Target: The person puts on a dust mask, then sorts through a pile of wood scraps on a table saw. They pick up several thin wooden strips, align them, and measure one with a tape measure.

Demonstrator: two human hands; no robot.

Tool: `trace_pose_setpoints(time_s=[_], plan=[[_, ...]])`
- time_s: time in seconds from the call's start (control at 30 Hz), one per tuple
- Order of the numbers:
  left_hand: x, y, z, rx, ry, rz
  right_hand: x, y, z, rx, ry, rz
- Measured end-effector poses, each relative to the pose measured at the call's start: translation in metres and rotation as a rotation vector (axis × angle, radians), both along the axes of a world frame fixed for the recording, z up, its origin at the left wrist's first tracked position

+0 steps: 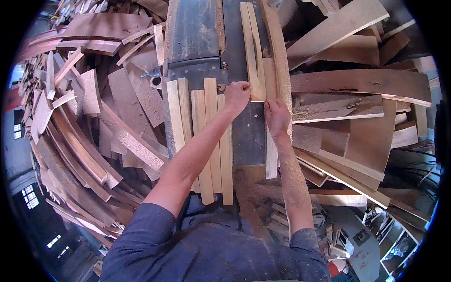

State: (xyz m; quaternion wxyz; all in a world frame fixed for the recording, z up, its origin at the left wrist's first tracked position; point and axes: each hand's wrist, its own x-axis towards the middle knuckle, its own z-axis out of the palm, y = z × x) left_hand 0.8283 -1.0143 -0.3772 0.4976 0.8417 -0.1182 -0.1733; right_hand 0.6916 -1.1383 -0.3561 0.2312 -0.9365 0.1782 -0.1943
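A pale wood strip (257, 87), with a narrow dark gap along part of its length, lies lengthwise on the dark metal machine table (249, 136). My left hand (238, 96) is closed at the left side of its near end, fingers curled in. On the other side, my right hand (278, 116) pinches the right corner of the same end. Beneath the right hand runs a longer, thin board (271, 160) along the table's right side. Several pale wood strips (199, 117) lie side by side under my left forearm.
A tall wooden guide board (281, 56) borders the table on the right. Offcuts and curved boards (75, 145) are heaped on the left; wide brown boards (352, 84) pile up on the right. Sawdust (249, 174) covers the near edge. A metal plate (195, 33) lies at the far left.
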Motion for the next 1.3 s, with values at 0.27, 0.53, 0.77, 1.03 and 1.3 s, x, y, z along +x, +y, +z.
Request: trace_pose_setpoints(time_s=[0.27,0.53,0.77,1.03,1.3], plan=[[0.003,-0.003,0.004,-0.024,-0.053,0.021,0.012,-0.013,-0.001,-0.144,-0.095,0.078],[0.018,-0.006,0.006,0.009,-0.096,-0.006,0.026,-0.017,-0.003,-0.085,-0.090,0.082],[0.030,-0.008,0.011,-0.005,-0.033,0.006,0.038,-0.019,-0.001,-0.083,-0.075,0.048],[0.046,-0.014,0.004,0.006,-0.040,-0.005,0.052,-0.025,-0.005,-0.067,-0.101,0.038],[0.058,-0.019,0.002,-0.045,-0.027,0.000,0.063,-0.029,-0.004,-0.008,-0.059,0.022]])
